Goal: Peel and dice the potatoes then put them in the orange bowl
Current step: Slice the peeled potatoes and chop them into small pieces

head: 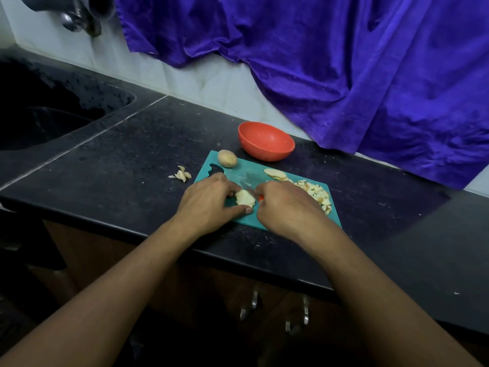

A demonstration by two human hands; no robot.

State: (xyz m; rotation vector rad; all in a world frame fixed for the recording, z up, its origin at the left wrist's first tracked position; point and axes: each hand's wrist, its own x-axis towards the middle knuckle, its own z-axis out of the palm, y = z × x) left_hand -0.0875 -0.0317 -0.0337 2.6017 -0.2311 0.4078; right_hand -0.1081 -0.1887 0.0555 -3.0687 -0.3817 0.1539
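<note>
A teal cutting board (254, 170) lies on the black counter. My left hand (209, 200) holds a peeled potato piece (244, 197) down on the board, fingers and thumb curled round it. My right hand (285, 205) grips a knife with an orange handle (261, 198); its blade (247, 184) is blurred just behind the potato piece. A pile of diced potato (317, 193) and a few slices (275, 174) lie on the board's right side. A whole unpeeled potato (227, 158) sits at the board's far left corner. The orange bowl (266, 141) stands behind the board and looks empty.
Potato peels (182, 174) lie on the counter left of the board. A dark sink (53, 109) is set in the counter at far left, with a tap (79, 19) above. A purple cloth (344, 75) hangs over the wall behind. The counter edge runs below my wrists.
</note>
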